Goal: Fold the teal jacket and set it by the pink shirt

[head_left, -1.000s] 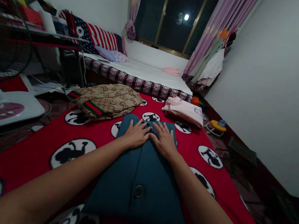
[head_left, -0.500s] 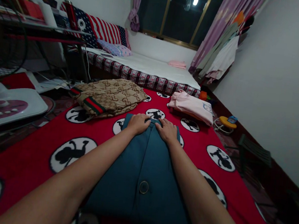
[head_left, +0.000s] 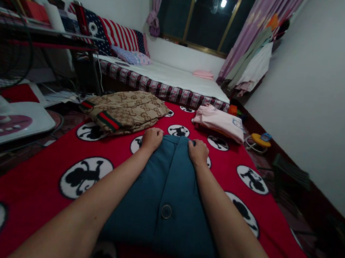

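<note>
Here I am, both arms stretched out over the blue jacket (head_left: pixel 169 186), folded flat on the red blanket (head_left: pixel 44 201), its round button (head_left: pixel 166 211) facing up nearest me! My left hand (head_left: pixel 153 139) has its fingers curled and pressed together, pinching the jacket's far left corner. Over at the far right corner, my right hand (head_left: pixel 199 151) pinches too, fingers bent and bunched. Beyond my left hand lies the tan patterned garment (head_left: pixel 131 110); beyond my right, the pink folded clothes (head_left: pixel 219 123), both apart from the jacket.
</note>
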The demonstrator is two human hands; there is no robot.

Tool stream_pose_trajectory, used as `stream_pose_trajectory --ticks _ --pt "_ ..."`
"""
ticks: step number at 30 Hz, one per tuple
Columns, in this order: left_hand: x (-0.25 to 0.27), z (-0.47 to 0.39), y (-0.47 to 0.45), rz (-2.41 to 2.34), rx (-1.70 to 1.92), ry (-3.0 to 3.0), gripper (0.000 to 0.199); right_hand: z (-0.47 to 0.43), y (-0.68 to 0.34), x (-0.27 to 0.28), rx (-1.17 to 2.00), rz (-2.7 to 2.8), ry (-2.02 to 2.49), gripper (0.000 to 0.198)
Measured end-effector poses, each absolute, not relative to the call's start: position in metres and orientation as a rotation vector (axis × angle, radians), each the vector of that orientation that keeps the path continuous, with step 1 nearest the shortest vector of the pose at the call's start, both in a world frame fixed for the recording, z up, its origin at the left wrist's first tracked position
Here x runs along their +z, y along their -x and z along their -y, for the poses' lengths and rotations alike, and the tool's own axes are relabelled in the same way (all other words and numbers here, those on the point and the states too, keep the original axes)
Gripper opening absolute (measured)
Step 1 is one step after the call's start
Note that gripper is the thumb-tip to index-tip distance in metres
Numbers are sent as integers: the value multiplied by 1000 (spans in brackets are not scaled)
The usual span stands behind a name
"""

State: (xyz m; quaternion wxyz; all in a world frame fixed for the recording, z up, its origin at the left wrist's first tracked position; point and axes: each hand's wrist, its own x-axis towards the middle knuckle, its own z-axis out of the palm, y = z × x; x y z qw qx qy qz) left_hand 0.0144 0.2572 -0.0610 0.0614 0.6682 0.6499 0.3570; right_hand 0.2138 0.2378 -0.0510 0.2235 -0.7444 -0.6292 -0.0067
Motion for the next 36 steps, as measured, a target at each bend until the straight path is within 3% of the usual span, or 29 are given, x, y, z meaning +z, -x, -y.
stream_pose_trajectory --ticks 13,18,22,24,27,30,36 --pt "-51 -245 -23 -2049 957 -2119 39 -236 -214 -50 30 1666 2048 41" --pt "-51 -233 -19 -1984 848 -2355 44 -215 -218 -42 81 1439 2161 82" --pt "-54 -228 -12 -1944 795 -2410 48 -192 -232 -45 250 1570 2029 92" --pt "-52 -226 -12 -1951 789 -2400 50 -182 -240 -49 366 1606 1857 88" --pt "-40 -228 -17 -1907 760 -2458 50 -177 -248 -47 488 1613 1574 66" --pt "-11 -245 -24 -1821 788 -2601 48 -192 -254 -29 390 1623 1400 48" --pt "33 -295 -35 -1820 1013 -2570 63 -243 -265 3 41 1658 1678 64"
